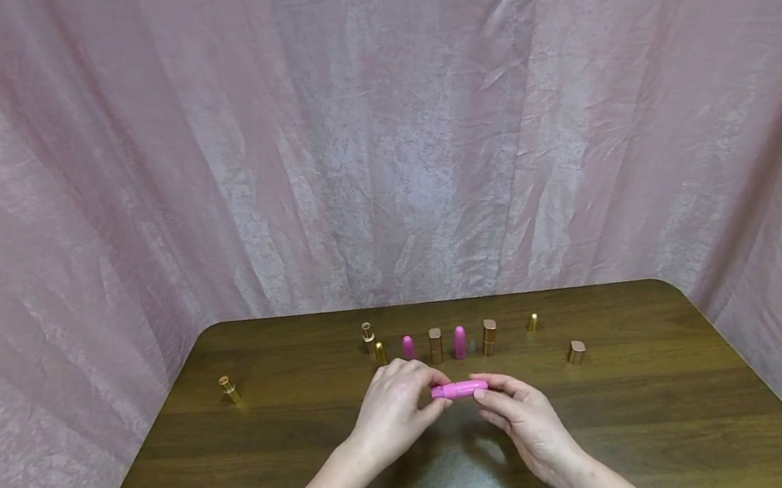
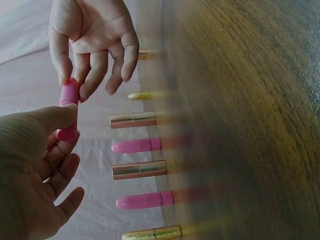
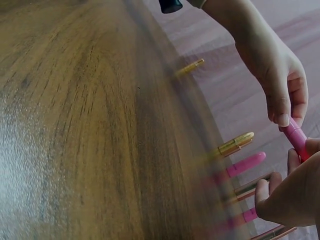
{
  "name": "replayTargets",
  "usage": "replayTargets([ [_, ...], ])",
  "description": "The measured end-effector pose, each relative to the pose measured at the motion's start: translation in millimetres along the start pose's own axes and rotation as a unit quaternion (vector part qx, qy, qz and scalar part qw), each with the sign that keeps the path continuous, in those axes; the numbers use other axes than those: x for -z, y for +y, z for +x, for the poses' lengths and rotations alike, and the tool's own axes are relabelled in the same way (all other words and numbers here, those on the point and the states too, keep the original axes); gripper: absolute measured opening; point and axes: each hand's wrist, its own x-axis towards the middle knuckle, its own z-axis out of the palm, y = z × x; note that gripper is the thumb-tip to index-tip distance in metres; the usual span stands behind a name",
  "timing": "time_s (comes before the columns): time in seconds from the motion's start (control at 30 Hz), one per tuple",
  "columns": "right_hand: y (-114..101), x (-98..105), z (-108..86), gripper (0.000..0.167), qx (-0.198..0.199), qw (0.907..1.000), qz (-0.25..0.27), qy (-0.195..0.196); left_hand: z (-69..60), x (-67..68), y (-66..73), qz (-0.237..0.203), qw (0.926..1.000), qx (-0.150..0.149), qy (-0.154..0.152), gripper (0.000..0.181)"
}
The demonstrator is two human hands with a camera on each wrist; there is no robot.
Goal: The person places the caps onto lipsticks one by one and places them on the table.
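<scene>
One pink lipstick tube (image 1: pixel 459 390), closed-looking, lying sideways in the air above the middle of the brown table (image 1: pixel 674 412), its long side roughly level and a seam running across it. Left hand (image 1: pixel 396 405): thumb and fingers narrowed in a pinch on the tube's left end. Right hand (image 1: pixel 531 419): thumb and fingertips narrowed likewise on the right end, the remaining fingers loosely bent. Handling, by judgement: light, stiff in the shell, smooth and a little slippery where glossy; any lipstick inside would be the soft, fragile part. Best hold: finger pads across the round wall, one pinch on each side of the seam, pulling or turning in line with the length, without bending. Five upright lipsticks in a row beyond the hands, left to right: a gold lipstick (image 1: pixel 380 353), a pink lipstick (image 1: pixel 409 348) partly behind the left hand, a copper lipstick (image 1: pixel 437 346), a second pink lipstick (image 1: pixel 460 342), a second copper lipstick (image 1: pixel 489 338). Two uncapped bases: a gold base (image 1: pixel 230 390) well apart at the left, a copper base (image 1: pixel 369 337) just behind the row's gold lipstick. Two loose caps at the right: a gold cap (image 1: pixel 532 322), a copper cap (image 1: pixel 577 352) nearer the front. Backing: pink curtain (image 1: pixel 374 128).
</scene>
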Motion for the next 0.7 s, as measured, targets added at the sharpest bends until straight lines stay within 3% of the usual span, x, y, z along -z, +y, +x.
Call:
replayTargets([
  [0.43, 6.3, -2.5, -1.7, 0.036, 0.009, 0.9998, -0.019, 0.007, -1.7, -2.5, -1.2, 0.008, 0.9998, -0.016, -0.004, 0.019],
  [0.7, 6.6, -2.3, -4.2, 0.035, 0.014, 0.9986, -0.05, 0.01, -4.3, -5.3, -1.2, 0.013, 0.9997, 0.004, -0.019, 0.02],
])
